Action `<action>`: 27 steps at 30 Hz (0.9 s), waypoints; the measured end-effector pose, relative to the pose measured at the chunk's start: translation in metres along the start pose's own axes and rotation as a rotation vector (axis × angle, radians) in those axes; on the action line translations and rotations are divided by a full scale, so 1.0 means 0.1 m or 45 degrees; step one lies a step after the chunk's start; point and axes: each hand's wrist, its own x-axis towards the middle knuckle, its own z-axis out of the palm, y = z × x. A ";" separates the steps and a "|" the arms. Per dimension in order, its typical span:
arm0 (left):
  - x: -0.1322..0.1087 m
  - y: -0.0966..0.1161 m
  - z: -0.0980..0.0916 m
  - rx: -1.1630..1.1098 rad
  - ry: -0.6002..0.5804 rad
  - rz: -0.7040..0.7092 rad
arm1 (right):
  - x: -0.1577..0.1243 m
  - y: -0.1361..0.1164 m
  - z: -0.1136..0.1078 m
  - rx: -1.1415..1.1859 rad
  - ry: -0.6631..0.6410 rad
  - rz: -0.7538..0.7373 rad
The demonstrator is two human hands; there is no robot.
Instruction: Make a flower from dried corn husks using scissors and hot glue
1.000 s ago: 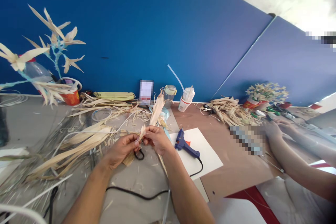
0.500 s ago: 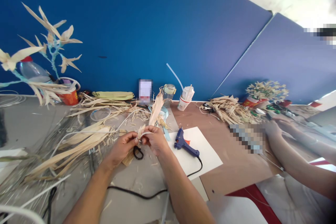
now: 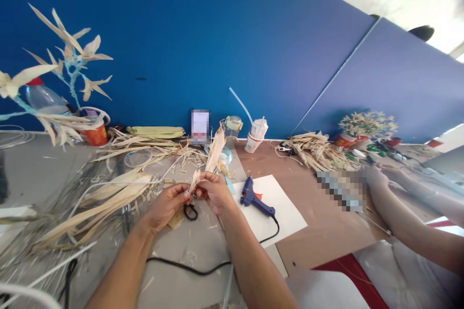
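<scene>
Both of my hands meet over the grey table, fingertips nearly touching. My left hand [image 3: 173,204] pinches the lower end of a small pale corn husk piece [image 3: 195,181] that points upward. My right hand [image 3: 214,192] has its thumb and fingers closed on the same piece from the other side; a thin pale strip shows at its fingers. Exactly how the husk is joined or folded between the fingertips is hidden. Just below the hands lies a small black loop [image 3: 190,212]. Behind my right hand a broad dry husk [image 3: 216,148] stands up.
A blue glue gun [image 3: 254,197] rests on a white sheet [image 3: 290,222] to the right, its black cord trailing off. Loose husks [image 3: 108,198] cover the left. Husk flowers [image 3: 74,55] stand behind them. A cup [image 3: 254,141] is at the back; another person's arms [image 3: 402,212] are far right.
The small husk piece now stands more upright between my fingertips, and the pale strip by my right fingers looks thinner. My hands have barely shifted.
</scene>
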 end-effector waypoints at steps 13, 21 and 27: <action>0.03 0.01 -0.01 0.239 0.057 0.139 | 0.01 0.00 0.02 -0.038 0.093 0.027; 0.05 -0.02 0.02 0.219 0.061 0.156 | -0.01 0.00 0.04 -0.052 0.115 -0.017; 0.03 -0.02 0.02 0.169 0.009 0.128 | -0.01 0.01 0.04 -0.063 0.102 -0.039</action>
